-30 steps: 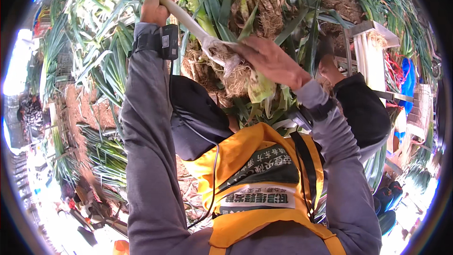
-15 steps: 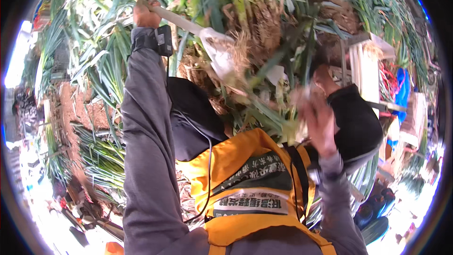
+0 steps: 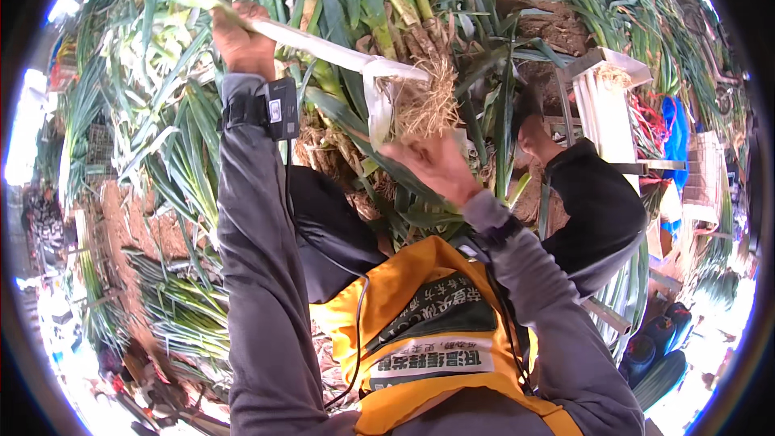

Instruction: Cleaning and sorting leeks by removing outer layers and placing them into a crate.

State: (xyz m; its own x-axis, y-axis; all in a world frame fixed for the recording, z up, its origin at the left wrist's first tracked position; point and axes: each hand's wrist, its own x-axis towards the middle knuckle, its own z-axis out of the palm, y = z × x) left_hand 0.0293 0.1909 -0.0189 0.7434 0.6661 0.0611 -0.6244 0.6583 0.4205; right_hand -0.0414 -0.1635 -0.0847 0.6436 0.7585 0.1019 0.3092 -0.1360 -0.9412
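At the far left, the left hand [image 3: 242, 39] is closed in a fist around the green upper part of a long leek [image 3: 323, 44], arm stretched out and raised, a black wrist device [image 3: 274, 109] strapped just below it. The leek runs rightward from that fist, its white shaft level and its root tuft [image 3: 424, 101] hanging at the right end. A loose strip of peeled outer skin [image 3: 375, 113] dangles from the shaft near the roots. A second ago the right hand was gripping the leek at the root end; it then swung away to the right and has now come back, so the stripping of the outer layer looks to be going on pass by pass. The right hand [image 3: 436, 165] now sits just below the roots, fingers loosely curled and partly open, holding nothing I can make out, elbow bent close to the orange vest [image 3: 420, 331]. Behind lies a heap of leeks [image 3: 161, 153]; to the far right stands a white crate [image 3: 605, 105].
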